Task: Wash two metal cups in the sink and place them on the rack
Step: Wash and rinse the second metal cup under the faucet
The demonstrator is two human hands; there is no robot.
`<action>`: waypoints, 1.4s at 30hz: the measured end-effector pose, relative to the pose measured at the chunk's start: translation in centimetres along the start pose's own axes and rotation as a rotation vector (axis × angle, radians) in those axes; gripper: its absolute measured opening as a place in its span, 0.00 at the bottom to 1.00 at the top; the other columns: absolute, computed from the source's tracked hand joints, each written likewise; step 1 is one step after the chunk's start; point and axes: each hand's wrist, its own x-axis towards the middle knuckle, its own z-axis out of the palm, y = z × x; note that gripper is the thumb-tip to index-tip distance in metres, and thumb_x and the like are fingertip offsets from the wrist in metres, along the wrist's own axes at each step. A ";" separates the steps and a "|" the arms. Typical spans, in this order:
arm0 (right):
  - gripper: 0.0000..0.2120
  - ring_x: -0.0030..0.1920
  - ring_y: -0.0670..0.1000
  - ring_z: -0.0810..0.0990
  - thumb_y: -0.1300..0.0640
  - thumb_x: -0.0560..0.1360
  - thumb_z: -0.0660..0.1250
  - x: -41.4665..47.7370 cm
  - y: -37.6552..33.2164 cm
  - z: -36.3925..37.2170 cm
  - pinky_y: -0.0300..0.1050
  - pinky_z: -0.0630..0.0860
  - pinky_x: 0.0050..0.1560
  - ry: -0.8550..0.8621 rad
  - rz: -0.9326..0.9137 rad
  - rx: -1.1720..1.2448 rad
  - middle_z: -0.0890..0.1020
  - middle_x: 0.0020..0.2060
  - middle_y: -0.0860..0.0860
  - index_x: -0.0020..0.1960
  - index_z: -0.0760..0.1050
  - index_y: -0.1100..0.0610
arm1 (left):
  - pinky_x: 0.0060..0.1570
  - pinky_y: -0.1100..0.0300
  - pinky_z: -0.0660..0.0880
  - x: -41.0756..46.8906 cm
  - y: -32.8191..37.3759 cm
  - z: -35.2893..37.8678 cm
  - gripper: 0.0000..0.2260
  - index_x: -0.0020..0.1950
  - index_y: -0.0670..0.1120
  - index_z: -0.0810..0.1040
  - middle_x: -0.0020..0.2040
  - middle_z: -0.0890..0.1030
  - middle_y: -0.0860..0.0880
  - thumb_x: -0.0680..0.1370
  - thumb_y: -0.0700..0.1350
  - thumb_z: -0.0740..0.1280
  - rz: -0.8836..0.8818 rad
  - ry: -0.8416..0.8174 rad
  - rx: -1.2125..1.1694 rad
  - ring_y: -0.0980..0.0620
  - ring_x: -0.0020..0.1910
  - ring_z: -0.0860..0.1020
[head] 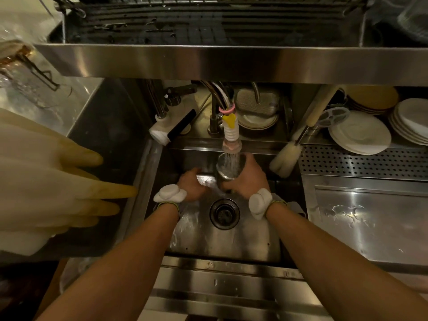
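A shiny metal cup (228, 166) is held mouth-up under the running tap (230, 133) above the steel sink (231, 239). Water pours into it. My right hand (249, 179) is wrapped around the cup's right side and base. My left hand (193, 185) is just left of the cup, fingers curled low over the sink; whether it touches the cup or holds anything is hidden. The dish rack (208, 26) runs across the top, above a steel shelf edge. A second cup is not visible.
Pale rubber gloves (58, 181) hang at the left. A bottle brush (286, 158) leans right of the tap. Stacked white plates (361, 133) sit on the perforated drainboard (361, 162) at right. The drain (224, 213) is in the sink's middle.
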 end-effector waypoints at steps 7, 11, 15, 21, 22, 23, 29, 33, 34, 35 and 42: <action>0.44 0.55 0.52 0.78 0.45 0.60 0.78 0.7 0.3 -0.2 0.48 0.79 0.51 -0.028 0.215 0.392 0.75 0.58 0.48 0.70 0.62 0.53 | 0.52 0.73 0.70 -0.6 0.6 0.3 0.36 0.74 0.43 0.63 0.66 0.73 0.45 0.69 0.37 0.75 -0.024 -0.099 -0.213 0.49 0.63 0.74; 0.30 0.51 0.58 0.82 0.42 0.67 0.71 0.9 1.6 0.0 0.48 0.80 0.38 -0.053 0.474 0.885 0.81 0.56 0.59 0.62 0.74 0.60 | 0.37 0.78 0.74 -1.5 2.0 0.4 0.36 0.71 0.43 0.64 0.58 0.77 0.51 0.67 0.28 0.74 0.058 -0.208 -0.513 0.57 0.54 0.75; 0.26 0.50 0.60 0.81 0.38 0.73 0.61 0.7 1.9 0.4 0.50 0.80 0.40 -0.187 0.506 1.009 0.82 0.53 0.60 0.59 0.77 0.57 | 0.37 0.76 0.75 -0.9 3.2 0.8 0.19 0.51 0.48 0.71 0.38 0.82 0.62 0.69 0.29 0.72 0.062 -0.128 -0.643 0.66 0.39 0.80; 0.25 0.59 0.56 0.76 0.61 0.74 0.64 1.9 2.8 -0.3 0.41 0.76 0.53 -0.002 0.341 0.457 0.73 0.63 0.56 0.70 0.66 0.54 | 0.54 0.68 0.71 -0.6 3.7 0.9 0.37 0.66 0.49 0.66 0.59 0.74 0.50 0.61 0.45 0.80 0.182 0.046 -0.112 0.53 0.56 0.76; 0.34 0.66 0.56 0.72 0.62 0.72 0.68 2.0 3.2 -0.3 0.44 0.73 0.62 -0.046 0.211 0.332 0.70 0.68 0.54 0.74 0.60 0.53 | 0.56 0.62 0.71 -0.4 3.6 0.9 0.40 0.68 0.50 0.65 0.62 0.72 0.48 0.61 0.48 0.80 0.166 0.062 -0.019 0.48 0.60 0.75; 0.41 0.70 0.54 0.69 0.61 0.69 0.72 1.9 3.5 -0.1 0.48 0.69 0.68 -0.111 0.098 0.242 0.68 0.71 0.53 0.76 0.56 0.52 | 0.58 0.58 0.72 -0.3 3.6 0.9 0.42 0.69 0.50 0.63 0.63 0.70 0.46 0.60 0.49 0.80 0.153 0.072 0.030 0.45 0.62 0.74; 0.56 0.70 0.52 0.68 0.53 0.54 0.81 1.4 3.6 1.1 0.48 0.67 0.68 -0.180 -0.056 0.224 0.68 0.71 0.54 0.76 0.56 0.53 | 0.59 0.53 0.73 -0.1 4.2 1.2 0.43 0.71 0.49 0.62 0.64 0.70 0.44 0.60 0.48 0.78 0.232 0.088 0.115 0.43 0.62 0.73; 0.62 0.70 0.55 0.68 0.43 0.47 0.78 1.3 3.6 1.1 0.56 0.68 0.69 -0.188 -0.048 0.118 0.68 0.71 0.53 0.76 0.54 0.50 | 0.59 0.56 0.72 0.4 3.8 1.0 0.41 0.68 0.49 0.65 0.63 0.72 0.46 0.59 0.45 0.79 0.251 0.017 0.020 0.47 0.62 0.72; 0.63 0.70 0.55 0.68 0.43 0.47 0.79 1.1 3.2 0.9 0.55 0.68 0.69 -0.192 -0.059 0.092 0.68 0.70 0.53 0.76 0.53 0.50 | 0.60 0.57 0.72 0.4 3.7 1.0 0.41 0.68 0.48 0.65 0.63 0.73 0.47 0.59 0.43 0.79 0.264 -0.016 -0.052 0.49 0.63 0.73; 0.62 0.69 0.55 0.69 0.44 0.47 0.80 0.8 3.0 0.7 0.54 0.69 0.68 -0.189 -0.059 0.083 0.69 0.70 0.53 0.75 0.54 0.50 | 0.60 0.58 0.72 0.4 3.6 1.0 0.42 0.69 0.47 0.65 0.63 0.74 0.48 0.59 0.40 0.79 0.258 -0.053 -0.144 0.50 0.63 0.73; 0.49 0.52 0.46 0.73 0.58 0.57 0.81 -0.2 1.9 -0.8 0.40 0.70 0.53 -0.107 -0.018 0.166 0.74 0.52 0.45 0.71 0.60 0.54 | 0.34 0.73 0.73 1.0 4.7 -1.3 0.23 0.69 0.41 0.68 0.47 0.78 0.45 0.74 0.33 0.64 -0.005 0.082 -0.637 0.64 0.34 0.77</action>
